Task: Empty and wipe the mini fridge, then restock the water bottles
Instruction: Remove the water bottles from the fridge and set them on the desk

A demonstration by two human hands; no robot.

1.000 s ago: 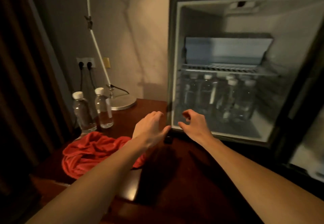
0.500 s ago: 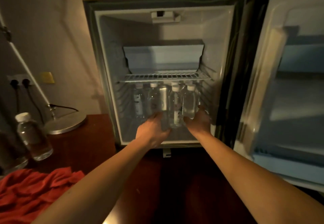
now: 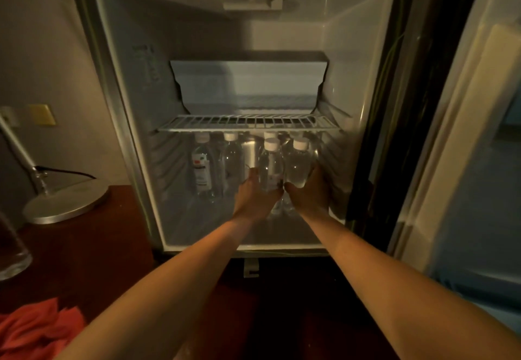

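Mini fridge (image 3: 135,123) seen open, door (image 3: 465,134) swung wide to the right. Interior dim. Wire shelf (image 3: 248,123) spans the middle; a pale box-like compartment (image 3: 248,86) sits above it at the back.

Water bottles (image 3: 231,159) are stood upright in a cluster on the fridge floor beneath the wire shelf, white caps just under the wires. One labelled bottle (image 3: 201,168) at the left of the group; a metallic can-like item (image 3: 250,154) is glimpsed among them, not clearly made out.

Both arms are reached into the lower compartment. Left hand (image 3: 253,199) is curled round the lower body of a front bottle (image 3: 271,165), fingers on its left side, thumb toward the right. Right hand (image 3: 310,193) is wrapped round the neighbouring bottle (image 3: 297,165) at the right of the cluster, which appears raised off the floor and tilted slightly; the lift cannot be confirmed. The two held bottles are just beside each other, hands nearly touching.

Fridge rests on a dark wooden bench (image 3: 84,252). On the bench to the left: round metal lamp base (image 3: 66,201) with its slanted stem, a clear bottle (image 3: 11,252) at the frame edge, cut off, and a red cloth (image 3: 36,328) bunched at the lower left corner.
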